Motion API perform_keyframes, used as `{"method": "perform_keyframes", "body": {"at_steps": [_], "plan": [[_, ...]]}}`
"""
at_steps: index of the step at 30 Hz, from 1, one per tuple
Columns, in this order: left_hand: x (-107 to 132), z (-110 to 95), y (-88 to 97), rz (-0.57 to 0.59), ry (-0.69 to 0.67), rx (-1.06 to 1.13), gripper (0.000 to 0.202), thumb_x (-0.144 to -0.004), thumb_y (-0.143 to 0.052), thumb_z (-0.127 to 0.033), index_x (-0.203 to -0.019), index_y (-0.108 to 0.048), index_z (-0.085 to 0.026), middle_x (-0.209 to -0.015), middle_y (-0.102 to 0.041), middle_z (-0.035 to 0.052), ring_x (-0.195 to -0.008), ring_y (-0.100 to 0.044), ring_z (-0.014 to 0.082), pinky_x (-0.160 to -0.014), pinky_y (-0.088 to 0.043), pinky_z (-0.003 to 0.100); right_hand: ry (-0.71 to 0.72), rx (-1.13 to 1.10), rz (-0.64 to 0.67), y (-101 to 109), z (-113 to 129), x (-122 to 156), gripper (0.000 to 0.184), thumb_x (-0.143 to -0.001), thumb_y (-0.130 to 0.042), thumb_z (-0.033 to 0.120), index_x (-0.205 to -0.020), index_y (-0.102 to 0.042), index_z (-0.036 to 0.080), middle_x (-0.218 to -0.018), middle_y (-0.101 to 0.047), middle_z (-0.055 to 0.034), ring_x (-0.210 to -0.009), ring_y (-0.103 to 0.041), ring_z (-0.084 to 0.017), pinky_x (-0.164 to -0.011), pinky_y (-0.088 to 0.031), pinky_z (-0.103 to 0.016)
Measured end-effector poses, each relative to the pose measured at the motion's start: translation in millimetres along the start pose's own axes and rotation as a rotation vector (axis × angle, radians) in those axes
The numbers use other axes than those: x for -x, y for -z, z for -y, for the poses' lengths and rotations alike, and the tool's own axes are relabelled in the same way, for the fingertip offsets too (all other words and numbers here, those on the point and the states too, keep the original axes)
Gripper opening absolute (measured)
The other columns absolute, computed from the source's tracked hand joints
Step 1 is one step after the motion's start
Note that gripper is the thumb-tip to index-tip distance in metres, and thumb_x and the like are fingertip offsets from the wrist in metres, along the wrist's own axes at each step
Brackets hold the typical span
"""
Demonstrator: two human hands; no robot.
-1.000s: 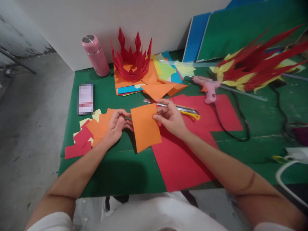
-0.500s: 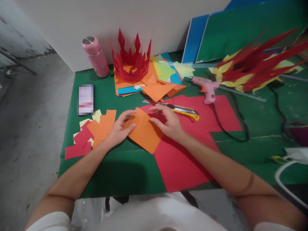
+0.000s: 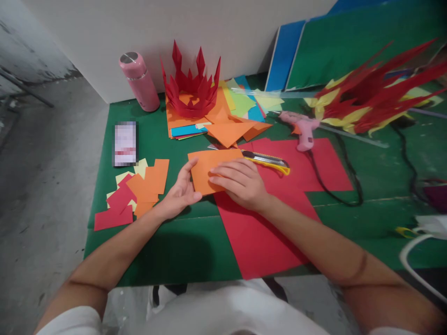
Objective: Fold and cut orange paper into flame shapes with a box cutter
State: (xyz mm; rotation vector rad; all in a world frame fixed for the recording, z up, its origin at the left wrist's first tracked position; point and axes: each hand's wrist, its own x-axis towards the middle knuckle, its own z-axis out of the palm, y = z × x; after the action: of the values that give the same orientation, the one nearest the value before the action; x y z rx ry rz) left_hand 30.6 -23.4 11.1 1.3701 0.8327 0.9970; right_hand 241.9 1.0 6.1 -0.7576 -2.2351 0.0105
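Note:
In the head view, an orange sheet of paper (image 3: 206,168) is between my two hands, its long edges running nearly level. My left hand (image 3: 182,191) holds its left side, the index finger along the edge and the thumb near the bottom corner. Across the right part of the sheet lies my right hand (image 3: 240,182), fingers together on its face and thumb hidden. Under and beside it are red paper sheets (image 3: 267,232). Just behind the right hand rests a yellow utility knife (image 3: 267,159) with its blade partly covered by the orange paper.
Orange, red and pale yellow paper pieces (image 3: 148,181) lie left, below a blurred phone-like object (image 3: 125,144). Behind stand a pink bottle (image 3: 141,83) and a red paper crown (image 3: 190,100). Right are a pink glue gun (image 3: 303,128) with its cord and a red-yellow flame-shaped piece (image 3: 370,93).
The orange paper has turned from a diamond position to a nearly square-on one. My right hand has moved over its face, and the left has shifted slightly down its left edge.

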Motion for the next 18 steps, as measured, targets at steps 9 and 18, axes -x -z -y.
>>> {"method": "perform_keyframes", "body": {"at_steps": [9,18], "plan": [[-4,9,15.1,-0.208,0.073,-0.117,0.072,-0.086,-0.063,-0.055,-0.148,-0.032,-0.035,-0.09,-0.068,0.0026,-0.073,-0.066,0.0171,-0.069,-0.058,0.033,0.268,-0.236,0.218,13,1,-6,0.026,-0.093,-0.059,0.018,-0.108,-0.068,0.036,-0.117,-0.072,0.0049,-0.11,-0.066,-0.012,-0.091,-0.056,-0.028],[-4,7,17.3,-0.256,-0.046,-0.34,0.039,-0.087,-0.064,-0.044,-0.122,-0.063,-0.027,-0.125,-0.066,0.0072,-0.122,-0.058,0.0239,-0.103,-0.05,0.044,0.199,-0.199,0.122,16,0,-4,0.036,-0.091,-0.061,0.011,-0.118,-0.065,0.035,-0.122,-0.069,0.0036,-0.116,-0.064,-0.015,-0.098,-0.054,-0.033]]}}
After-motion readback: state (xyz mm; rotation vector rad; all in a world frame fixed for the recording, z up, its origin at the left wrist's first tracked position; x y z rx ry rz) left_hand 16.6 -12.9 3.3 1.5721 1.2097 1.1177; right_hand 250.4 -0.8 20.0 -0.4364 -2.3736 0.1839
